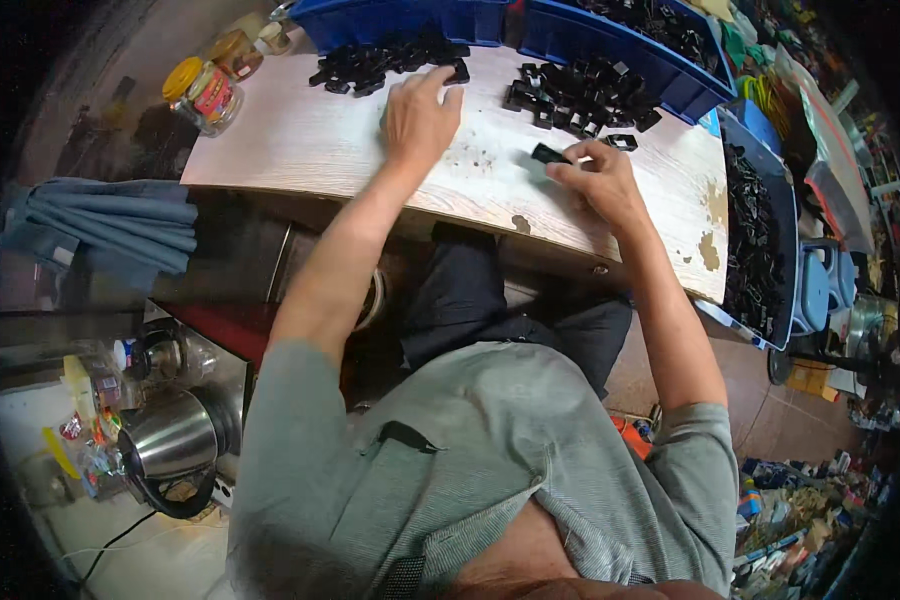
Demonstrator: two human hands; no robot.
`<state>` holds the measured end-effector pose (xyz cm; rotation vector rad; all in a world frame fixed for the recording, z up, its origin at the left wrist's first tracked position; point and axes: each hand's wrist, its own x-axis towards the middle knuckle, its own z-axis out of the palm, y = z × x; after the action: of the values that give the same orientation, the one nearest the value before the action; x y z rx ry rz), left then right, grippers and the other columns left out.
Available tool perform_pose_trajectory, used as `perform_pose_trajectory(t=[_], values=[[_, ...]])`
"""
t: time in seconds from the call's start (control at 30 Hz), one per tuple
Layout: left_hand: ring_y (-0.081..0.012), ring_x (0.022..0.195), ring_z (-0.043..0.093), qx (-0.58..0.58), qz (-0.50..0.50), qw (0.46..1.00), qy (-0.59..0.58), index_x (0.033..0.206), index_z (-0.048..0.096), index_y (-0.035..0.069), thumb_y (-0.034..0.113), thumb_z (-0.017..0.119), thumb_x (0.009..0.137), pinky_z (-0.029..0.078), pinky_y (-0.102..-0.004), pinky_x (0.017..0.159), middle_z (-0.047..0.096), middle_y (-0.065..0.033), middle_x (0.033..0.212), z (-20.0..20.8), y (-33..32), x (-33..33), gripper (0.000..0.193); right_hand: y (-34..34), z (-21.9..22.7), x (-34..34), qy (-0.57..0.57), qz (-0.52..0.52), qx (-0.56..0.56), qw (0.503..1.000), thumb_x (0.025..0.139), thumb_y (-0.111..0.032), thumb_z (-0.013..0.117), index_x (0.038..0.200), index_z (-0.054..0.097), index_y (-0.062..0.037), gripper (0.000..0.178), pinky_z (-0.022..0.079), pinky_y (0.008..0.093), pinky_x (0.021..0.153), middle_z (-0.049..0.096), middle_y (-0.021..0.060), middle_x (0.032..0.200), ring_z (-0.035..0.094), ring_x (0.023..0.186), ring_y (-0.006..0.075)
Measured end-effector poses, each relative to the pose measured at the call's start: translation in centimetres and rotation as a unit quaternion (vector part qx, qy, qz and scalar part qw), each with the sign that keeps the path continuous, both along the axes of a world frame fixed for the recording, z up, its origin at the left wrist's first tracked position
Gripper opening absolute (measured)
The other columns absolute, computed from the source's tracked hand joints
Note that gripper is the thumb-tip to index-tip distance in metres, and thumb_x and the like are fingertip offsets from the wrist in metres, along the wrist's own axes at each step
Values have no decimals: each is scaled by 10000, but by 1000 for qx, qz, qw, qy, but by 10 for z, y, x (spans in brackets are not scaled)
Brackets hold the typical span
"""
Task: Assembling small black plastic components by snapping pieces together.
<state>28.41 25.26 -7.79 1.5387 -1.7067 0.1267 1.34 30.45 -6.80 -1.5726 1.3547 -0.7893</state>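
Between the thumb and fingers of my right hand (610, 182) is a small black plastic part (548, 154), held just above the pale tabletop (340, 140). My left hand (422, 115) reaches to the far side of the table, thumb and index finger apart. Its index fingertip is at a black piece (457, 72) on the edge of a loose pile of black parts (380, 62); whether it touches is hard to make out. A second pile of black plastic parts (580, 95) lies beyond my right hand, with a single piece (621, 142) at its near edge.
Blue bins (620, 50) line the table's far edge, and another blue bin (792, 230) full of black parts stands at the right. A yellow-lidded jar (205, 95) sits at the far left corner. A steel kettle (175, 435) stands at lower left.
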Motion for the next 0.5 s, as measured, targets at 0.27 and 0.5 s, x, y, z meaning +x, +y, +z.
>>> perform_pose_trajectory(t=[0.27,0.5], values=[[-329,916,681,-21,10,995,-98,1039,784,152,317,702,888,551,-456,802,754,-97,977,-17,-34,17,238,-1,4,-65,-101,-251,20,963,828,-212,831,963,691,-60,247,480,296,434,649,71,735,597,509,141],[-340,859,666,-38,-24,998,-43,856,742,96,224,702,856,537,-440,755,736,-95,874,-15,0,38,134,-7,5,-192,-182,-433,-97,878,826,-260,840,1122,713,-35,393,559,324,471,631,49,745,657,554,208]])
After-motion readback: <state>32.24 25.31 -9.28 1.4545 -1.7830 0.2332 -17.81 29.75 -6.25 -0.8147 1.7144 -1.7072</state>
